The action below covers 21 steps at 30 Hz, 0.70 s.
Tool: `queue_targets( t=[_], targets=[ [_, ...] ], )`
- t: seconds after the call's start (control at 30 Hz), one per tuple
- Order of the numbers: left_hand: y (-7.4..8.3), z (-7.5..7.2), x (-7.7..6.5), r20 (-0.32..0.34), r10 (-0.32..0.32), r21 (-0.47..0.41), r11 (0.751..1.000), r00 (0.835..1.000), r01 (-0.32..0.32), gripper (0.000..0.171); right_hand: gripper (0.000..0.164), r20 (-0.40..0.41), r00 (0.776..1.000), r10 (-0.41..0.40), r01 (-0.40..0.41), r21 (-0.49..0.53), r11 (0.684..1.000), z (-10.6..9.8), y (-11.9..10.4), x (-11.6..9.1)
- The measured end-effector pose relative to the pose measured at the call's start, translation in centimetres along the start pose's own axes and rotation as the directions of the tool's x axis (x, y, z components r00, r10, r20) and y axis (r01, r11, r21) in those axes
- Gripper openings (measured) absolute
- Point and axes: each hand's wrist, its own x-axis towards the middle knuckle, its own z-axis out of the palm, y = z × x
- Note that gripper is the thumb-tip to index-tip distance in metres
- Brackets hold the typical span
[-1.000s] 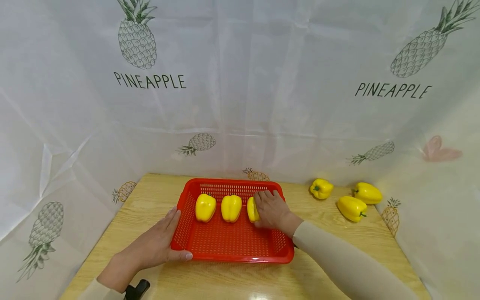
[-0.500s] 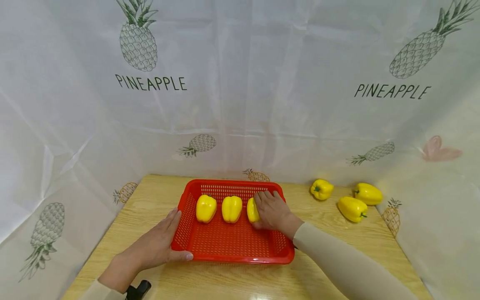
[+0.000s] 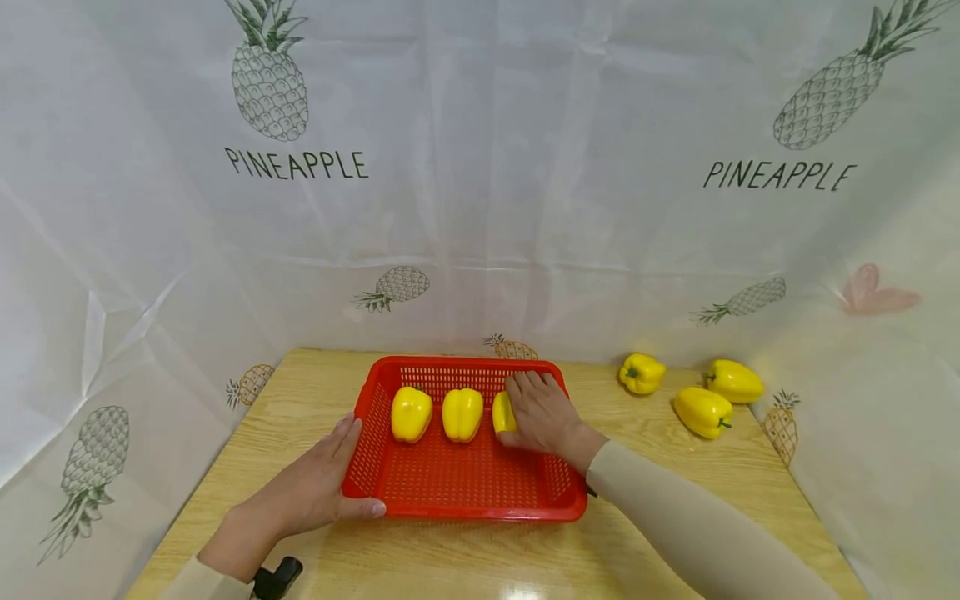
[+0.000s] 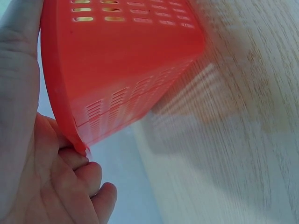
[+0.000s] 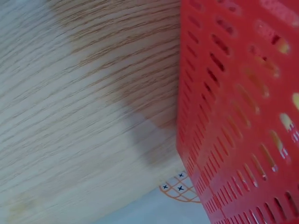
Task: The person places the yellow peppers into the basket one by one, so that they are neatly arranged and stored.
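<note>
My left hand (image 3: 315,483) holds the near left corner of a red plastic basket (image 3: 465,514), its thumb on the front rim and its fingers along the left side. In the left wrist view, curled fingers (image 4: 77,161) sit right at the basket rim (image 4: 58,93). Inside the basket, my right hand (image 3: 543,417) grips a yellow bell pepper (image 3: 503,414), covering much of it. Two more yellow bell peppers, one on the left (image 3: 411,414) and one in the middle (image 3: 462,414), stand in line with it. The right hand is hidden in its wrist view behind the slotted basket wall (image 5: 224,93).
Three yellow bell peppers lie on the wooden table (image 3: 622,483) at the back right: one to the left (image 3: 642,373), one in front (image 3: 702,412) and one behind (image 3: 735,381). A pineapple-printed sheet (image 3: 517,208) hangs around the table's back and sides.
The right hand has shifted slightly, its thumb moving further over the pepper's near end. The left hand, the basket and the other peppers have not visibly moved; the whole view shifts slightly.
</note>
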Motion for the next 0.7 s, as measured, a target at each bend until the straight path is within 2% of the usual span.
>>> queue_targets(
  t=[0.17, 0.33, 0.7],
  targets=[
    [0.2, -0.1, 0.0, 0.011, -0.003, -0.001, 1.000, 1.000, 0.003, 0.138, 0.087, -0.037, 0.999, 0.018, -0.016, 0.037, 0.999, -0.5, 0.7, -0.2],
    [0.2, 0.0, 0.1, 0.016, -0.002, -0.009, 1.000, 1.000, 0.002, 0.138, 0.088, -0.055, 0.998, 0.031, -0.030, 0.026, 0.999, -1.5, 1.8, -0.8],
    [0.2, -0.1, 0.0, 0.010, 0.019, 0.016, 1.000, 1.000, -0.019, 0.139, 0.084, -0.140, 0.981, 0.133, -0.127, 0.047, 0.991, -2.5, 4.9, -2.8]
  ],
)
